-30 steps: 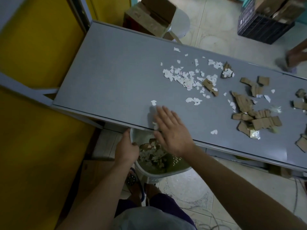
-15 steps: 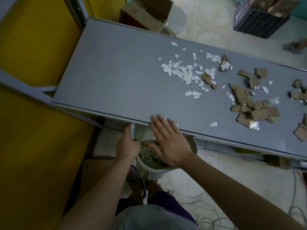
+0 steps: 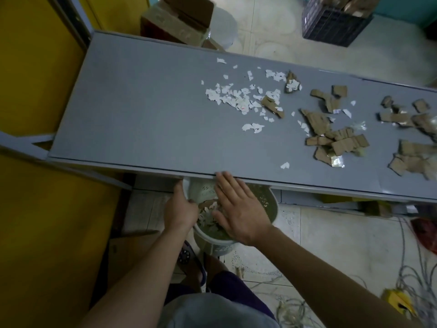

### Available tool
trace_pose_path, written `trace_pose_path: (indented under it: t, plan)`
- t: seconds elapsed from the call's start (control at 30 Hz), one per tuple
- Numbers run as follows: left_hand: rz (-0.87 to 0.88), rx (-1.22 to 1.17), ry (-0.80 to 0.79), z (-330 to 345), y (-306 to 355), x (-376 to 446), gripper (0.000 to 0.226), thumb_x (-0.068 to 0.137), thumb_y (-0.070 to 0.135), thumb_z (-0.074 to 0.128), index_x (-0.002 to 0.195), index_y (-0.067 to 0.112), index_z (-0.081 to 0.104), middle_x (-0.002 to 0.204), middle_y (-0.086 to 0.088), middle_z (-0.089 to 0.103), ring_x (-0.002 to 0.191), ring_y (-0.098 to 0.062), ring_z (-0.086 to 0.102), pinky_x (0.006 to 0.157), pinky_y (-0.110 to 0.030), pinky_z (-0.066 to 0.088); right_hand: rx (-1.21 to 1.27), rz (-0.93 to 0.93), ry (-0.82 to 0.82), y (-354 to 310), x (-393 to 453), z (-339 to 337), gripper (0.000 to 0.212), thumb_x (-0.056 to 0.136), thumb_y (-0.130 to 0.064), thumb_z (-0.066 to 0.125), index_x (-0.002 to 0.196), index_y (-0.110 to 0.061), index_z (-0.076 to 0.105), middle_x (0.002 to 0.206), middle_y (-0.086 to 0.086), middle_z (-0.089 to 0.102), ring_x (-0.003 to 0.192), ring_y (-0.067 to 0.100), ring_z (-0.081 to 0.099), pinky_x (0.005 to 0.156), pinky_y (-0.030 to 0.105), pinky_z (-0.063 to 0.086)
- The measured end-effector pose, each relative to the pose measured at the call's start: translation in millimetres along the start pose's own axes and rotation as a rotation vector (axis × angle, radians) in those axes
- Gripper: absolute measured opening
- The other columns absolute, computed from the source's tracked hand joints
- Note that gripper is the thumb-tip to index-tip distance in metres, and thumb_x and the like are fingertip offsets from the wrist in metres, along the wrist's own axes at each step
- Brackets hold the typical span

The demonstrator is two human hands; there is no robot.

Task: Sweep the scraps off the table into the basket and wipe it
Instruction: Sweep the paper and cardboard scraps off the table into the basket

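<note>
My right hand [image 3: 238,209] is flat, fingers straight and together, palm down over the mouth of the basket [image 3: 272,207], with the fingertips reaching the near edge of the table [image 3: 142,114]. My left hand [image 3: 181,210] grips the basket's left rim, fingers curled over it, and holds the basket just under that near edge. Inside the basket lie white paper bits and brown pieces. On the table, white paper scraps [image 3: 236,99] are scattered about the middle, nearer the far edge; one lone white scrap [image 3: 285,165] lies close to the near edge. Torn cardboard pieces [image 3: 335,140] lie in clusters toward the table's right end, among them a shiny foil scrap [image 3: 337,160]. The table's left end is bare grey. Beyond the far edge stand a cardboard box [image 3: 179,20] and a dark crate [image 3: 331,24] on the tiled floor; loose cables [image 3: 411,280] lie on the floor at the right.
</note>
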State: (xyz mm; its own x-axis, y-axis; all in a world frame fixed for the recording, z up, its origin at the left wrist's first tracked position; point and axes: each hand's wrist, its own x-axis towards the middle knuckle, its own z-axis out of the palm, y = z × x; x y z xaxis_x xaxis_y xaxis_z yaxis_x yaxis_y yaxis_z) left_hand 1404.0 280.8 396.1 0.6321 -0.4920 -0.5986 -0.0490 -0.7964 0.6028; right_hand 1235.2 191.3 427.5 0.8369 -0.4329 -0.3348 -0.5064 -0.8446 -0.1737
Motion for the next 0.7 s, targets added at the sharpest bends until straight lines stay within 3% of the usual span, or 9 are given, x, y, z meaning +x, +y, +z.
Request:
trace_pose_path:
  t: [0.17, 0.33, 0.47, 0.57, 0.7]
  plan:
    - [-0.006, 0.010, -0.028, 15.9, 4.7, -2.0, 0.056, 0.103, 0.012, 0.061, 0.152, 0.034, 0.044, 0.120, 0.000, 0.070, 0.075, -0.003, 0.057, 0.055, -0.022, 0.043, 0.061, 0.122, 0.058, 22.6, -17.4, -6.9, 0.076, 0.114, -0.063, 0.011, 0.173, -0.016, 0.007, 0.181, 0.004, -0.010, 0.166, 0.018, -0.019, 0.136, 0.044, -0.004]
    - [0.012, 0.019, -0.053, 37.0, 9.7, -13.1, 0.064, 0.103, 0.008, 0.058, 0.158, 0.034, 0.038, 0.132, -0.005, 0.068, 0.095, -0.017, 0.060, 0.069, -0.030, 0.048, 0.059, 0.377, 0.101, 75.3, -16.7, -17.0, 0.082, 0.109, -0.071, -0.001, 0.171, -0.019, -0.009, 0.179, 0.006, -0.021, 0.165, 0.022, -0.024, 0.135, 0.046, -0.006]
    - [0.006, 0.022, -0.042, 52.7, 20.1, -19.3, 0.066, 0.101, 0.005, 0.058, 0.159, 0.032, 0.038, 0.129, -0.007, 0.070, 0.094, -0.018, 0.060, 0.075, -0.032, 0.051, 0.088, 0.563, 0.081, 114.3, -17.2, -13.2, 0.091, 0.107, -0.077, 0.002, 0.173, -0.015, -0.006, 0.179, 0.011, -0.020, 0.166, 0.028, -0.020, 0.136, 0.053, 0.004]
    - [-0.010, 0.025, -0.031, 64.6, 30.4, -26.7, 0.063, 0.102, 0.006, 0.059, 0.157, 0.031, 0.040, 0.126, -0.005, 0.070, 0.091, -0.017, 0.059, 0.068, -0.028, 0.048, 0.092, 0.518, 0.037, 113.2, -19.8, -9.3, 0.096, 0.104, -0.080, -0.002, 0.172, -0.013, -0.011, 0.177, 0.012, -0.024, 0.164, 0.029, -0.024, 0.136, 0.051, 0.001]
    - [0.001, 0.009, -0.025, 79.3, 41.6, -35.4, 0.055, 0.101, 0.011, 0.063, 0.149, 0.033, 0.048, 0.122, -0.001, 0.072, 0.090, -0.017, 0.063, 0.064, -0.025, 0.046, 0.087, 0.284, -0.010, 78.5, -45.2, -1.2, 0.090, 0.107, -0.075, 0.001, 0.170, -0.013, -0.016, 0.176, 0.010, -0.030, 0.162, 0.023, -0.032, 0.135, 0.046, -0.010]
